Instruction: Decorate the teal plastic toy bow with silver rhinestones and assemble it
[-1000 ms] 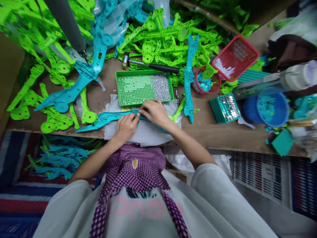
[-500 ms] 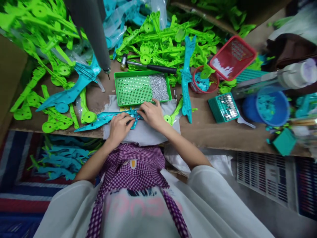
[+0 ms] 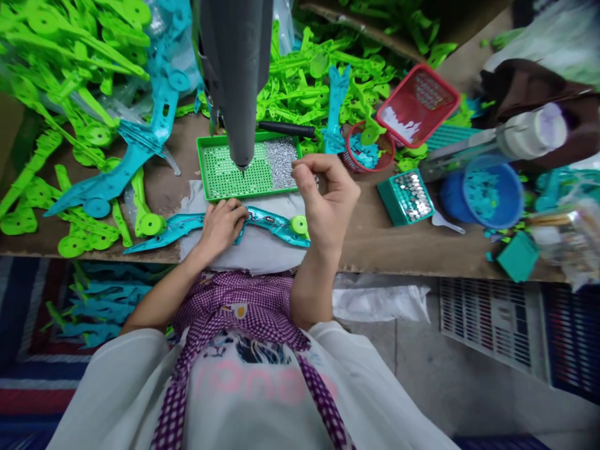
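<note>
A long blue plastic part lies across the grey cloth in front of me, with a round green piece at its right end. My left hand is closed over its middle, fingertips on the plastic. Raised higher, my right hand is clear of the part, by the right end of the green tray. Its thumb and forefinger are pinched; anything between them is too small to make out. Small silvery screws are heaped in the tray. A grey power screwdriver hangs over it, bit downward.
Green plastic parts pile up along the back and left, with another blue part at left. To the right stand a red basket, a teal box of metal pieces and a blue bucket. A hammer handle lies behind the tray.
My right hand has left the blue part and risen to the right, now pinched. The view has shifted, and the screwdriver now appears over the tray. My left hand stays on the part.
</note>
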A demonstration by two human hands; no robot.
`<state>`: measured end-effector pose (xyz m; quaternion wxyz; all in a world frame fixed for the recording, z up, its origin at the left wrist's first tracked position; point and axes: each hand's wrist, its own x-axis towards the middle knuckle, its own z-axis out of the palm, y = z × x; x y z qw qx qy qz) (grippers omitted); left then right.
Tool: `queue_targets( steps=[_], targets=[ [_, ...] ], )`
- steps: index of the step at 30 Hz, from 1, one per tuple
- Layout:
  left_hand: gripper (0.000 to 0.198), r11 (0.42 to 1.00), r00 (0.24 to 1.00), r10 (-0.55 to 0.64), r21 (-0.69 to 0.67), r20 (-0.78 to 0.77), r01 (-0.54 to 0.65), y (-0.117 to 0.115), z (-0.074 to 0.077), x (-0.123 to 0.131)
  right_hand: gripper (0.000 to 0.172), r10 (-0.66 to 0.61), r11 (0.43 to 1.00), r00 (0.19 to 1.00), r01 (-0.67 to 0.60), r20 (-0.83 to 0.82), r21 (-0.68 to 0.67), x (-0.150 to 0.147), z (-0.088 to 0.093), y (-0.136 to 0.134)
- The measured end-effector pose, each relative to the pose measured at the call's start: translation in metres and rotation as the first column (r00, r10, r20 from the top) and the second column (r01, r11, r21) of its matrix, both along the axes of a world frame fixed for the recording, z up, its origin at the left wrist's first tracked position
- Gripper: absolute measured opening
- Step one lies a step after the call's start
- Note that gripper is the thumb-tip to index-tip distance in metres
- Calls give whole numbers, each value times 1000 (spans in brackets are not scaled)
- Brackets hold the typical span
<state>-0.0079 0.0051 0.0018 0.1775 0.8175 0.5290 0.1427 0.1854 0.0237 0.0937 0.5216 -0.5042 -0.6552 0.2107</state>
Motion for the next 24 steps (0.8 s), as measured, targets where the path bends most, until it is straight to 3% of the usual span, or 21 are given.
queue_targets(
  steps=[3, 6, 9, 13, 15, 19, 22, 24],
  targets=[
    [23, 1000, 1000, 7, -12, 7, -7, 0, 2, 2, 15, 118, 993, 987, -117, 107, -13, 7, -10, -10],
    [24, 999, 1000, 21, -49, 16, -20, 0, 4, 2, 15, 322, 938, 896, -257, 305, -233, 24, -42, -32],
    [24, 996, 999, 33, -83, 34, -30, -1, 4, 2, 20, 326, 916, 882, -207, 340, -343, 35, -71, -48],
    [23, 996, 997, 53, -81, 48, -49, 0, 3, 2, 26, 263, 929, 866, -109, 425, -353, 31, -82, -34],
    [23, 995, 997, 56, -87, 47, -52, 0, 3, 3, 26, 349, 913, 768, -150, 537, -379, 27, -80, -18],
    [23, 994, 997, 52, -98, 58, -46, 1, 2, 3, 26, 463, 886, 496, -268, 735, -377, 19, -71, 8],
    [23, 994, 996, 55, -99, 63, -49, 2, 0, 2, 25, 512, 834, 307, -400, 802, -379, 14, -65, 20],
    [24, 994, 996, 56, -101, 62, -50, 1, 0, 2, 24, 544, 791, 229, -459, 807, -404, 15, -63, 25]
  ],
)
